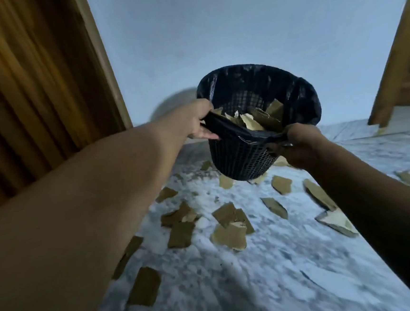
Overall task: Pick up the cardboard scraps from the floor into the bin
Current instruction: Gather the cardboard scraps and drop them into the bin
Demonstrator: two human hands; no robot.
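Observation:
A dark mesh bin (239,157) lined with a black bag is held up above the floor, tilted toward me. My left hand (200,123) grips its near-left rim, thumb over the bag's edge. On the near-right rim my right hand (297,144) holds the bin, fingers curled round the rim and bag. Several brown cardboard scraps (258,121) lie inside the bin. Many more cardboard scraps (230,227) are scattered over the marbled floor (271,273) below and in front of the bin.
A wooden door (31,83) stands at the left, with a pale wall (237,28) behind the bin. Wooden furniture (404,63) rises at the right edge. A torn light-sided piece (336,220) lies on the floor by my right forearm.

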